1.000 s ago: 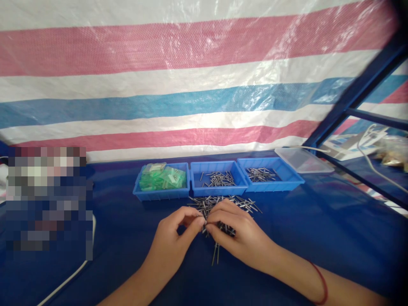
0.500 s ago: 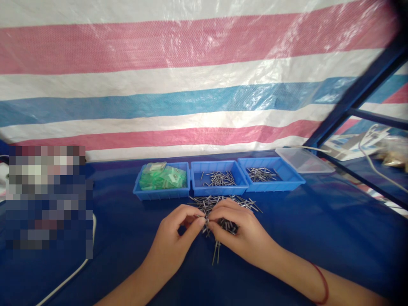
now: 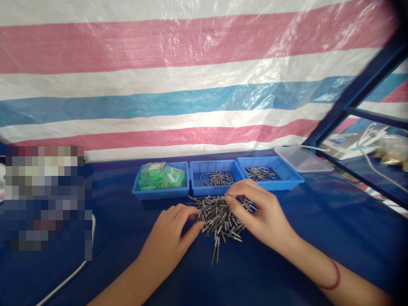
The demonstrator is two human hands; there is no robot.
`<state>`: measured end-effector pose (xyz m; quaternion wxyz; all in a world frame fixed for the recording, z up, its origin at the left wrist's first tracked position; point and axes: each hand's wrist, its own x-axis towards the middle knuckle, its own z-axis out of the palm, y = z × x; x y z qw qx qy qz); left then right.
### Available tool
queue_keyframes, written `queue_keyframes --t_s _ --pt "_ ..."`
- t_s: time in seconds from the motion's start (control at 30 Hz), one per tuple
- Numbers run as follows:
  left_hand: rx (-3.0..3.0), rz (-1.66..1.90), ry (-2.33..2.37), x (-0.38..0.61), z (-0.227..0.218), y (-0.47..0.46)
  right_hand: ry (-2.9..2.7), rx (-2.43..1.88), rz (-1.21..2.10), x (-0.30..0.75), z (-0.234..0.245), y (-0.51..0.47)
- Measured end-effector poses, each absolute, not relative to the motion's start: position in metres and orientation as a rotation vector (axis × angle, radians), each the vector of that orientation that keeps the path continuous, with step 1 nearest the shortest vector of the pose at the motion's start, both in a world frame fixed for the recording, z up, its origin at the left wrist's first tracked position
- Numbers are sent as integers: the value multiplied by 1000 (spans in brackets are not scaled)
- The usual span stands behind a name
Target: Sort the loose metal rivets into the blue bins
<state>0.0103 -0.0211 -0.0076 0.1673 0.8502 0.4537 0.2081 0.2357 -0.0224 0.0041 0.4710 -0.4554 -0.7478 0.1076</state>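
Observation:
A loose pile of thin metal pins that look like blind rivets (image 3: 219, 214) lies on the blue table in front of me. My left hand (image 3: 177, 231) rests at the pile's left edge, thumb and forefinger apart with nothing visible between them. Over the upper right of the pile, my right hand (image 3: 258, 210) has its thumb and forefinger pinched together, close to the front wall of the middle bin. What that pinch holds, if anything, is too small to make out. The middle blue bin (image 3: 208, 191) and the right blue bin (image 3: 280, 185) contain more such pins.
A left blue bin (image 3: 159, 195) contains green plastic packets (image 3: 165, 176). Behind the right bin lies a clear plastic lid (image 3: 306, 159). A white cable (image 3: 72, 274) runs along the left side, beside a blurred-out area. A blue metal frame (image 3: 360, 93) stands at right, before a striped sheet (image 3: 191, 102).
My hands have come apart from their shared pinch over the pile. The right hand has moved right and up toward the bins; the left has opened its fingers and shifted slightly left.

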Motion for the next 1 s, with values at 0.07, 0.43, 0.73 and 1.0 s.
queue_keyframes --t_s 0.07,0.43,0.73,1.0 --pt "2522 460 1337 7 -9 -19 -1743 -1266 70 258 7 -11" --pt "2635 242 1346 7 -11 -16 -1742 -1593 -440 290 -4 14" --pt "2658 330 1364 7 -15 -16 -2233 -1068 48 227 -12 -20" --pt "2161 741 1245 14 -2 -23 -1938 -1043 495 212 -14 -29"
